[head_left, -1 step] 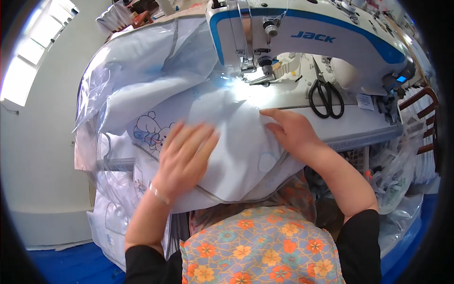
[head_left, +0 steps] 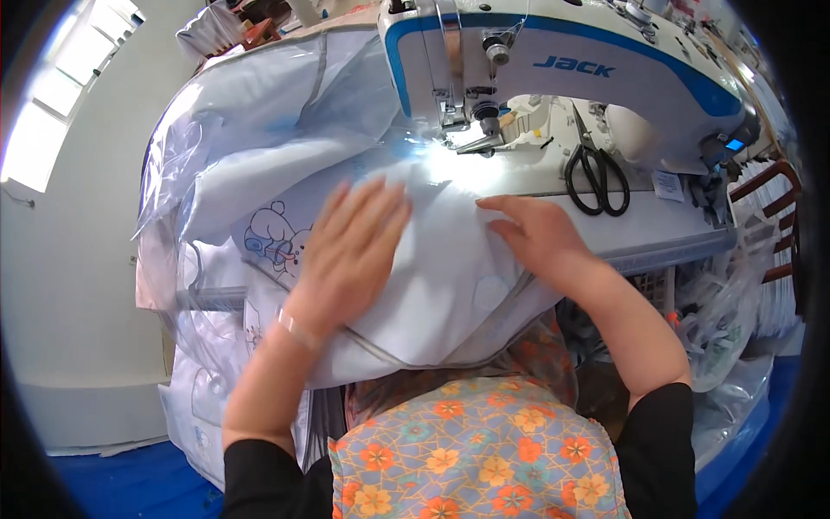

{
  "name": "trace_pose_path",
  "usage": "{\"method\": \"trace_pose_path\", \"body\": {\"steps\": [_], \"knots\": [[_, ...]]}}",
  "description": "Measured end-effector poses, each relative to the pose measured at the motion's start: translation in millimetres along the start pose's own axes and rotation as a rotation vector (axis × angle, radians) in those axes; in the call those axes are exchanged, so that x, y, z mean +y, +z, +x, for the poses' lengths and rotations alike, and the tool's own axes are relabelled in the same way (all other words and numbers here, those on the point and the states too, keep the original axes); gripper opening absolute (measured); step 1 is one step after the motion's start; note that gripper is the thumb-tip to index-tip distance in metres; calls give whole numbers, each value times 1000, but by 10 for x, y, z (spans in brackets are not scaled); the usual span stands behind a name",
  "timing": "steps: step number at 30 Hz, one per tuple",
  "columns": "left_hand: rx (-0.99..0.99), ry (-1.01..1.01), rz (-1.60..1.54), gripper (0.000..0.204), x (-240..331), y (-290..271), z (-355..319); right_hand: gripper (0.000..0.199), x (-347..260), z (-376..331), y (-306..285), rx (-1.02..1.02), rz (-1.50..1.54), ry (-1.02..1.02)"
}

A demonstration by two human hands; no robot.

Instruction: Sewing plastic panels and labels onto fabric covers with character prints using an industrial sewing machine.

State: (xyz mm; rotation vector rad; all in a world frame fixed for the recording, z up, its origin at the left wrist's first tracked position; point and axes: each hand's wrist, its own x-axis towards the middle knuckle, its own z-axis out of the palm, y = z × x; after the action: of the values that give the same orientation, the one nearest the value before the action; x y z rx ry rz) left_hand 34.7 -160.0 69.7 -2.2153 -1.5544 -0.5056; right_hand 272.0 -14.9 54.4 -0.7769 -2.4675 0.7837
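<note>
A white fabric piece with grey binding and cartoon bear prints lies over the front of the machine table and hangs down toward my lap. My left hand, slightly blurred, rests flat on it with the fingers stretched out, beside the printed bears. Near the fabric's right edge, my right hand touches it, index finger extended and thumb apart. Just beyond both hands stands a white and blue sewing machine. Its bright lamp washes out the fabric near the presser foot.
Black-handled scissors lie on the machine bed to the right. Clear plastic sheeting and more white fabric are bunched at the left. A plastic bag hangs at the right, near a brown chair frame.
My left hand has slid a little away from me across the fabric, toward the machine. The fabric's near edge has shifted slightly. My right hand stays almost in place.
</note>
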Motion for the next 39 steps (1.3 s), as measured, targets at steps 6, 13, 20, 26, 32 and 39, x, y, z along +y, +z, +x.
{"method": "trace_pose_path", "body": {"steps": [6,13,20,26,32,39], "knots": [[20,203,68,24,-584,582,719,26,44,257,-425,-213,150,130],[-371,101,40,22,-317,571,764,28,121,341,-315,-400,84,221],[-184,54,-45,25,-272,786,687,27,196,273,-337,-350,93,172],[-183,32,-26,24,-231,851,691,26,246,318,-334,-322,119,158],[-36,31,13,4,-228,985,733,25,304,356,-228,-282,77,149],[-47,111,4,2,-404,1089,812,27,322,391,-64,-228,-107,79]]}}
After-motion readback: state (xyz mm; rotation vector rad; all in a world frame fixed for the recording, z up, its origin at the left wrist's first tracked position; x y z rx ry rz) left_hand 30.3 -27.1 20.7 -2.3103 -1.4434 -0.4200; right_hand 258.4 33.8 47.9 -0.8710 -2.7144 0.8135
